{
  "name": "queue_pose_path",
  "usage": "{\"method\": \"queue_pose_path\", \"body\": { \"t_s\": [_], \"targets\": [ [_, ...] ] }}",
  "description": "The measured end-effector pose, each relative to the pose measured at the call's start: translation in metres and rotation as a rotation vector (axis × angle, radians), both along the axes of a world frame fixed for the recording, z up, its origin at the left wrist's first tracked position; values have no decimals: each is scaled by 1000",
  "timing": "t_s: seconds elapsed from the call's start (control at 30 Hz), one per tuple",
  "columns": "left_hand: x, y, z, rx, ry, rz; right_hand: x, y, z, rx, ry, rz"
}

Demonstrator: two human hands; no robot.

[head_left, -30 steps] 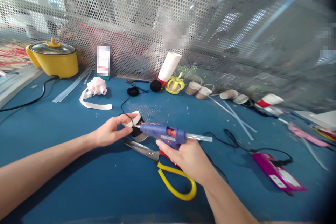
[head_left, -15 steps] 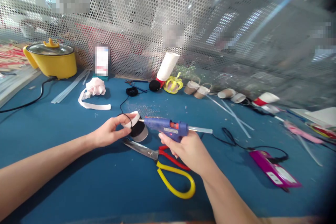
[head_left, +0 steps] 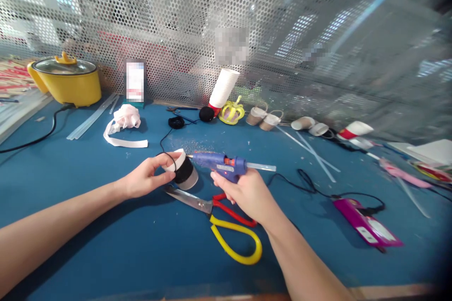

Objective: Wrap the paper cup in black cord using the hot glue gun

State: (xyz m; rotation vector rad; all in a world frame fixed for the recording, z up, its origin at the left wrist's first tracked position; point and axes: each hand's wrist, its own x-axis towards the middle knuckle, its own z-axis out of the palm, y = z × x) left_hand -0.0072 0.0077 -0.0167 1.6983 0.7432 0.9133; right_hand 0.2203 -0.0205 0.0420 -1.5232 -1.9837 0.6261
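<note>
Cup (head_left: 184,170), inside hidden, in curled left hand (head_left: 146,177), glue gun (head_left: 209,162) in clenched right hand (head_left: 250,195).

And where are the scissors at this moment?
In the head view, the scissors lie on the blue table below the picture's centre, blades near the black-wrapped cup in the left hand, handles beside the right hand.

Blurred screen (head_left: 134,80), glue gun (head_left: 216,162) with handle mostly hidden

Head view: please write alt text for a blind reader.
The right hand holds a blue glue gun, its tip near a white cup partly wrapped in black cord, held by the left hand. Scissors lie nearby on the blue table.
</note>
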Motion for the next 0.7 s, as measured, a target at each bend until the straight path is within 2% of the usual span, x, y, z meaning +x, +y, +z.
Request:
{"method": "queue_pose_path", "body": {
  "t_s": [0.13,0.3,0.43,0.53,0.6,0.7],
  "targets": [
    [0,0,1,-7,-1,5,-1,3,-2,-16,22,-18],
    [1,-1,1,-6,5,13,-1,7,-5,-123,116,-42],
    [1,-1,1,4,8,17,5,17,-3,-179,370,-62],
    [1,0,0,13,7,15,14,37,-2,-164,547,-169],
    [1,0,-1,20,10,16,19,55,-5,-154,539,-244],
    [0,1,-3,42,15,21,20,84,-15,-200,323,-300]
  ]
}}
